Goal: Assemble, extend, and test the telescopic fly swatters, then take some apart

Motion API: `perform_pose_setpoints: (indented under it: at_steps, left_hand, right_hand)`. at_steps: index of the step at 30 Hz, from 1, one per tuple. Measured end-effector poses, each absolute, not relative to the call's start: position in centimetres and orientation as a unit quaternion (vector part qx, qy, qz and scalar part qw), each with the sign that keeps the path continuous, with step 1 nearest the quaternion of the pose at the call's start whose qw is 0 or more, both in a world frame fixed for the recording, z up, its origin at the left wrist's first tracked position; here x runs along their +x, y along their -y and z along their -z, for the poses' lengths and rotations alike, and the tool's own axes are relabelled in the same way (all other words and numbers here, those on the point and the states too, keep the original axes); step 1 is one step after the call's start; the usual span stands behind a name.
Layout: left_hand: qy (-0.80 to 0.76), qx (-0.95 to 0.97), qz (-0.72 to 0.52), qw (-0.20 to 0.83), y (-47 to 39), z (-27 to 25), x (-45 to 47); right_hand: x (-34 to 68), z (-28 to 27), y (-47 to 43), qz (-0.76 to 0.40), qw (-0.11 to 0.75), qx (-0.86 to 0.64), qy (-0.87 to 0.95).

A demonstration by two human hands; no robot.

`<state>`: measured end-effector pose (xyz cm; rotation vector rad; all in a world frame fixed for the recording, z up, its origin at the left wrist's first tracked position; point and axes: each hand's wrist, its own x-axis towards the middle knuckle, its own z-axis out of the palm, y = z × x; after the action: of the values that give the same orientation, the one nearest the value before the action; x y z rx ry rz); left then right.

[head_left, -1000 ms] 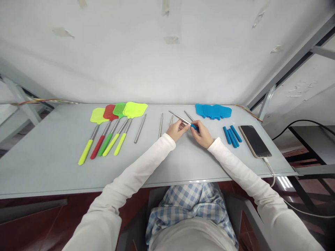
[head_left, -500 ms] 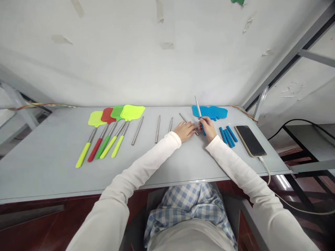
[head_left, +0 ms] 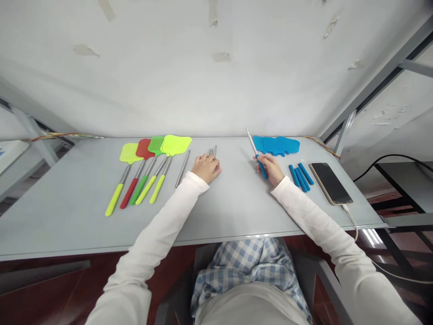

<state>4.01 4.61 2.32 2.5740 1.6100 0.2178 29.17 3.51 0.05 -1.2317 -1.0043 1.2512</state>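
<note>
My right hand [head_left: 271, 168] is closed round a blue handle [head_left: 261, 168] with a slim metal rod [head_left: 251, 140] sticking out of its upper end, tilted up to the left. At the middle of the table, my left hand [head_left: 207, 168] is curled down over a few bunched metal rods [head_left: 212, 150]; only their tips show past the fingers. Just left of it lies a single metal rod [head_left: 183, 169]. Several blue fly swatter heads [head_left: 275, 145] lie stacked behind my right hand. To its right are several loose blue handles [head_left: 301, 177].
Several fly swatters in yellow, red and green [head_left: 142, 180] lie in a row on the left of the grey table [head_left: 230, 212]. A phone [head_left: 331, 183] with a white cable rests at the right end. A wall [head_left: 216, 99] stands behind the table.
My left hand has moved left, and the rods that lay spread out are now bunched under it. My right hand still holds the blue handle with its rod, now tilted further left.
</note>
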Motion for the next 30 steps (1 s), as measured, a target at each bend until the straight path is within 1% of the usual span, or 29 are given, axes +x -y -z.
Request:
perform_pose_setpoints:
  at_steps: [2, 3, 4, 6, 8, 9, 11, 13, 15, 18, 20, 22, 25, 27, 30]
  left_hand:
    - [-0.527, 0.836, -0.117, 0.094, -4.3, -2.7, 4.5]
    - [-0.520, 0.829, -0.158, 0.133, -4.2, -2.7, 5.1]
    - [-0.510, 0.815, -0.208, 0.182, -4.0, -2.5, 5.9]
    - [-0.483, 0.759, -0.303, 0.315, -3.8, -1.8, 8.1]
    - [-0.472, 0.666, -0.358, 0.452, -3.8, -0.6, 10.2]
    - [-0.475, 0.616, -0.378, 0.503, -3.8, -0.1, 11.1]
    - [-0.472, 0.547, -0.417, 0.552, -4.0, 0.7, 12.3]
    - [-0.457, 0.504, -0.444, 0.582, -4.1, 1.1, 12.6]
    - [-0.448, 0.460, -0.456, 0.616, -4.1, 1.0, 12.2]
    - [-0.460, 0.402, -0.469, 0.638, -4.2, 0.6, 11.5]
    - [-0.456, 0.402, -0.468, 0.642, -4.2, 0.5, 11.2]
    - [-0.440, 0.421, -0.457, 0.648, -4.1, 0.5, 11.2]
    - [-0.415, 0.450, -0.436, 0.660, -4.0, 0.5, 11.2]
    - [-0.401, 0.458, -0.428, 0.668, -4.0, 0.5, 11.1]
    - [-0.388, 0.462, -0.421, 0.677, -3.9, 0.5, 11.0]
  right_hand:
    - [29.0, -0.2, -3.3, -0.510, 0.504, -0.526, 0.458]
    - [28.8, -0.2, -3.2, -0.498, 0.486, -0.529, 0.486]
    - [28.6, -0.2, -3.1, -0.486, 0.469, -0.529, 0.514]
    - [28.1, -0.1, -2.8, -0.459, 0.442, -0.523, 0.566]
    - [27.5, 0.1, -2.4, -0.418, 0.420, -0.512, 0.623]
    - [27.3, 0.2, -2.2, -0.389, 0.406, -0.502, 0.657]
    - [27.3, 0.3, -2.0, -0.328, 0.372, -0.471, 0.730]
    - [27.8, 0.1, -2.3, -0.275, 0.343, -0.441, 0.782]
    - [29.0, -0.2, -3.2, -0.209, 0.335, -0.452, 0.800]
    - [31.4, -0.6, -5.4, -0.046, 0.330, -0.567, 0.754]
    - [32.8, -0.5, -6.9, 0.038, 0.288, -0.634, 0.717]
    - [33.7, 0.0, -7.8, 0.070, 0.230, -0.678, 0.695]
    - [34.0, 0.9, -8.0, 0.075, 0.163, -0.715, 0.676]
    - [33.8, 1.1, -7.7, 0.086, 0.143, -0.720, 0.673]
    - [33.5, 0.8, -7.0, 0.110, 0.147, -0.716, 0.674]
